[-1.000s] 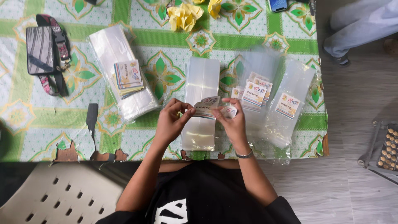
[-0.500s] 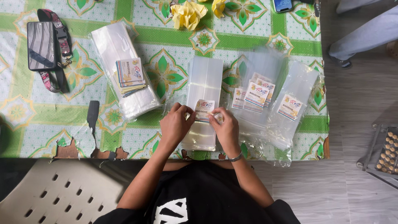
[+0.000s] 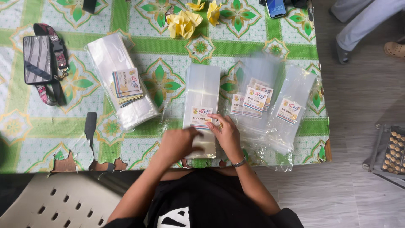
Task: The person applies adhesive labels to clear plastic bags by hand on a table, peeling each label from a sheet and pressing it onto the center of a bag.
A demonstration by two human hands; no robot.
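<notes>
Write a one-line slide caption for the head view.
Both hands press a label onto a clear bag on the patterned table.

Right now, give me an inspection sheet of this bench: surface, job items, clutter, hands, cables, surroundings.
Surface: table under a green patterned cloth, torn along the near edge.
Job's things: clear bag with a paper label inside, lying flat; labelled bags piled to its right; bag stack with label cards on top at the left.
Clutter: pouch with strap, yellow flowers, phone.
Grippers: left hand and right hand both press on the clear bag's lower end.
Cables: nothing seen.
Surroundings: white perforated seat, another person's legs, tray of small pieces on the floor.
</notes>
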